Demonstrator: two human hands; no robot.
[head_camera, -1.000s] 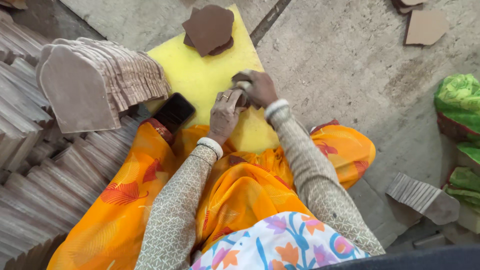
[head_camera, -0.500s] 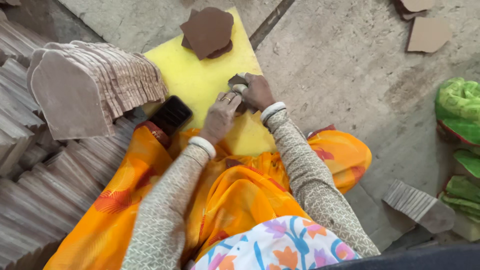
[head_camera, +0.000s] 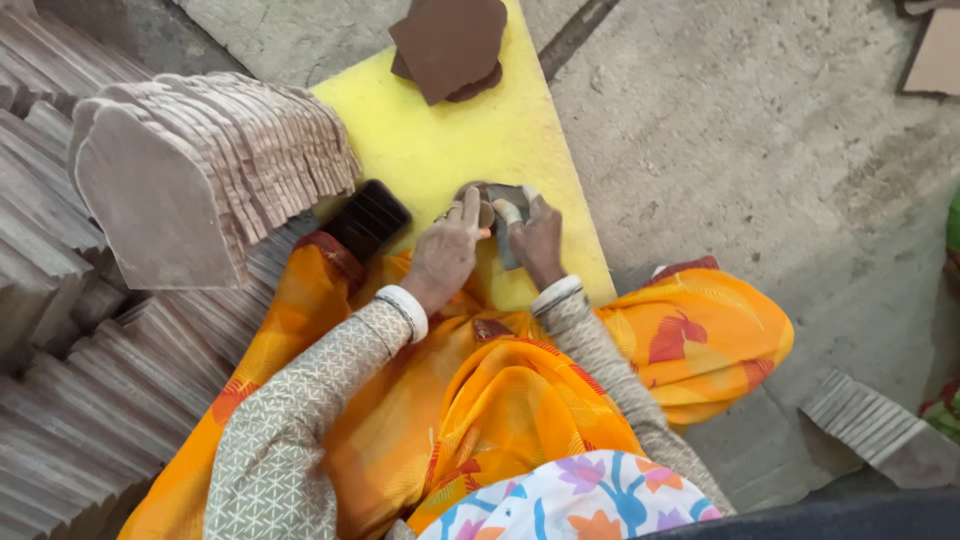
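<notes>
Brown, a small flat piece (head_camera: 497, 208) sits pinched between both hands — left hand (head_camera: 443, 255) and right hand (head_camera: 537, 240) closed on it — over one yellow foam pad (head_camera: 430, 140). One black phone (head_camera: 367, 220) lies just left; two brown tiles (head_camera: 447, 45) beyond.

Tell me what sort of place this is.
Likely a floor-level craft workshop. Rows of flat brown cut pieces are stacked on edge on a rough concrete floor, and the left hand and right hand work one small piece over a yellow foam pad.
</notes>
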